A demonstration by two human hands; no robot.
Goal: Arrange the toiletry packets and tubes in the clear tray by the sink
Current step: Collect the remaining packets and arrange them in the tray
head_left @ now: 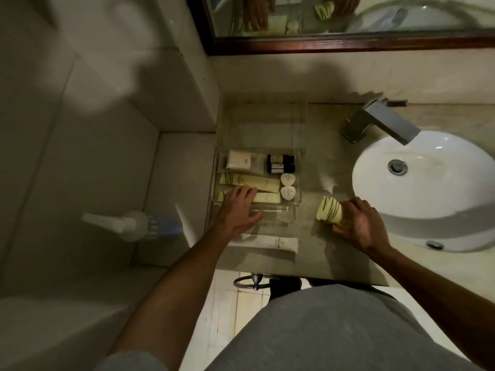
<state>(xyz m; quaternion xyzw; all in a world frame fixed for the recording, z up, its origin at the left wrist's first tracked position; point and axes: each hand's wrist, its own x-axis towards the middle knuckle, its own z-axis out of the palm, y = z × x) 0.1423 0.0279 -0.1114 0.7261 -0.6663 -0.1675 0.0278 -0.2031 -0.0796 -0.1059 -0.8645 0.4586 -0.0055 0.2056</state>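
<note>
The clear tray (297, 203) sits on the counter left of the sink. Inside lie a white packet (239, 159), two small dark bottles (280, 163), two round white soaps (288, 186) and long cream packets (247, 180). My left hand (238, 207) reaches into the tray's front, fingers resting on the nearest cream packet (267, 197). To the right of the tray, my right hand (357, 223) grips a bunch of cream packets with green stripes (329, 210) just above the counter. A white tube (270, 243) lies on the counter in front of the tray.
The white sink basin (428, 188) with a square metal faucet (380, 121) fills the right. A mirror with a dark wood frame (348, 45) hangs behind. A pump bottle (128, 226) stands low at the left by the tiled wall. The counter's front edge runs near my waist.
</note>
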